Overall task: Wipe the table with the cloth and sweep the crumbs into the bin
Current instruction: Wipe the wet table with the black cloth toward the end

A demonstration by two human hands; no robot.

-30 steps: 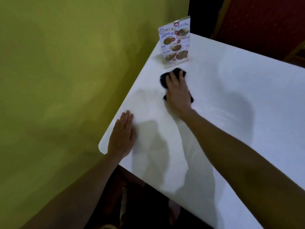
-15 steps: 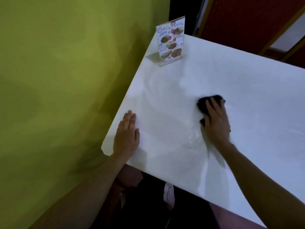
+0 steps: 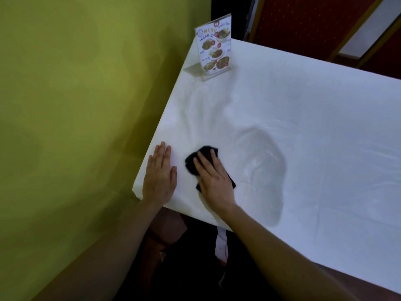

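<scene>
Head view: the right hand (image 3: 213,181) lies flat, fingers straight, pressing the black cloth (image 3: 193,162) onto the white surface (image 3: 303,127) near its front left corner, so its grip is open. Just beside it, the left hand (image 3: 160,172) rests palm-down at the surface's left edge, grip open too. A menu stand (image 3: 214,48) sits upright at the far left corner, next to the green wall (image 3: 76,105).
</scene>
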